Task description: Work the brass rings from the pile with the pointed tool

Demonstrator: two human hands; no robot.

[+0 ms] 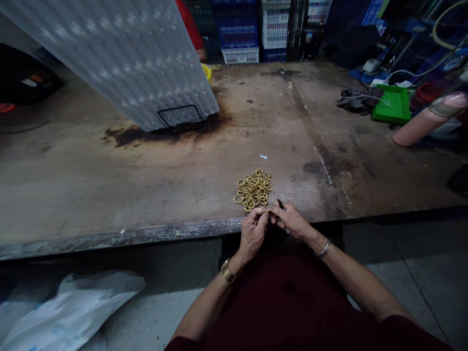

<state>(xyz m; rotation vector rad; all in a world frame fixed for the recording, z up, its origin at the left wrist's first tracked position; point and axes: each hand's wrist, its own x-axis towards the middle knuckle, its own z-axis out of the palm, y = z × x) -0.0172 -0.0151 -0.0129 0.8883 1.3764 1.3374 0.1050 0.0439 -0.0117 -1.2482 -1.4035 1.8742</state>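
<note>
A pile of brass-coloured rings lies on the wooden table close to its front edge. Just in front of the pile, my left hand pinches a ring, mostly hidden by the fingers. My right hand is closed round a small tool with a dark pointed blade, its fingertips meeting the ring from the right. Both hands are close together over the table's edge.
Corrugated translucent sheets lean in a black wire stand at the back left. A green tray, a glove and a pink cylinder are at the right. Behind the sheets a person's red sleeve shows. Crates stand beyond.
</note>
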